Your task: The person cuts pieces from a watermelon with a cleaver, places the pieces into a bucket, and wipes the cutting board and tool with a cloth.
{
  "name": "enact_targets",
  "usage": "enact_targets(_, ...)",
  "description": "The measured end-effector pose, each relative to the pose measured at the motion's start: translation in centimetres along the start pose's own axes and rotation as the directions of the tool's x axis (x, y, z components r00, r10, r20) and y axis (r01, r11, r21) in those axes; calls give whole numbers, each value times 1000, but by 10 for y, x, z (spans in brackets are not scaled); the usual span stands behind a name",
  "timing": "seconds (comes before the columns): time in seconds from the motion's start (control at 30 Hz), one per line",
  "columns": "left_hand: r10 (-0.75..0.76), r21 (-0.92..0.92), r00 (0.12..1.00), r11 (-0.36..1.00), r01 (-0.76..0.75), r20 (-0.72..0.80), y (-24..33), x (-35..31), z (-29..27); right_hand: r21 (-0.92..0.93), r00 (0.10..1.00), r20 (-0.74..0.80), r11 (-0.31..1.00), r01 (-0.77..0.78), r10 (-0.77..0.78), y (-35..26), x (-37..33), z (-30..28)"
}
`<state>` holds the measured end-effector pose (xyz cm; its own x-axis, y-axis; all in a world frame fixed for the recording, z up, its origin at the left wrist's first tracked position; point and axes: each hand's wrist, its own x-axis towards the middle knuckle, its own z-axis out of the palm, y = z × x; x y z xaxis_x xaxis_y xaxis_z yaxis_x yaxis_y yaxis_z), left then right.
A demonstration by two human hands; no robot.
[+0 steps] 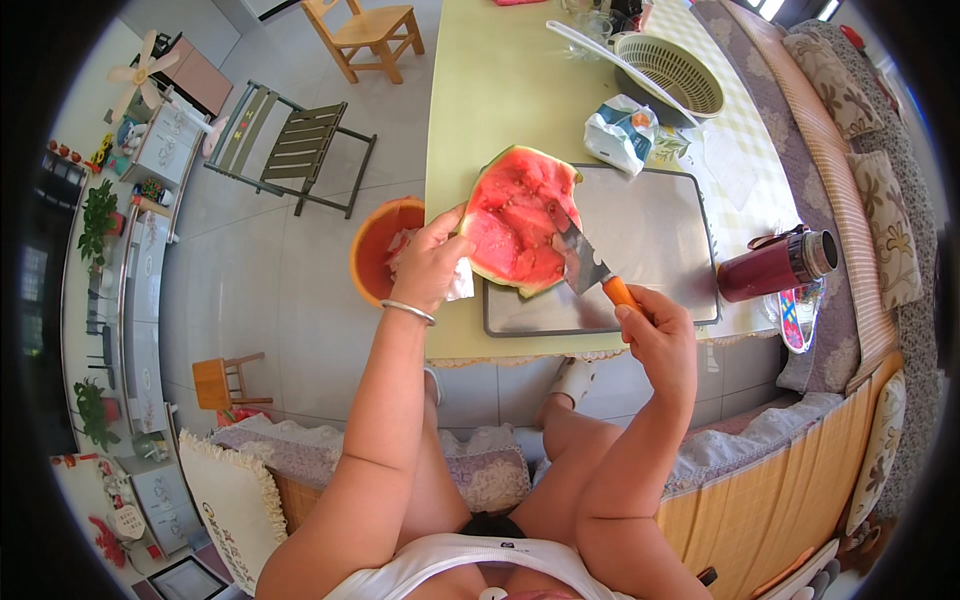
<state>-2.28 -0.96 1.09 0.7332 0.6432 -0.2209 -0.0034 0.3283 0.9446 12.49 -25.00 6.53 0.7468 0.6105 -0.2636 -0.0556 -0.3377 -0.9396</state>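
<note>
My left hand [433, 262] grips the left rim of a large cut piece of watermelon [510, 225], with a white tissue [461, 281] beside the fingers. The red flesh faces up and looks partly scooped out. My right hand [660, 335] is closed round the orange handle of a knife [583, 259] with a broad metal blade. The blade's tip touches the flesh at the melon's right side. Under the melon's right part lies a metal cutting board [640, 240] with a dark rim.
An orange bin [376, 252] stands on the floor left of the table [500, 90]. Right of the board lies a maroon thermos [770, 268]. Behind it are a tissue pack [620, 135] and a colander [680, 75]. A folding chair [300, 140] stands further left.
</note>
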Motion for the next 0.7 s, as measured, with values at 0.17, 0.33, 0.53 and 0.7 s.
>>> enact_targets(0.17,18,20,998,1000,-17,-66,-8,4,0,-135,994,-37,986,99,-105,-2,-5,10)
enact_targets(0.33,-24,-50,995,999,19,-93,-14,6,-1,-350,944,-23,887,300,-329,-8,-10,19)
enact_targets(0.53,-43,-81,987,996,30,-154,-16,9,0,-469,890,41,778,419,-454,-2,-8,15)
enact_targets(0.7,-67,-127,985,991,47,-157,-14,7,4,-541,855,39,708,454,-518,0,-8,14)
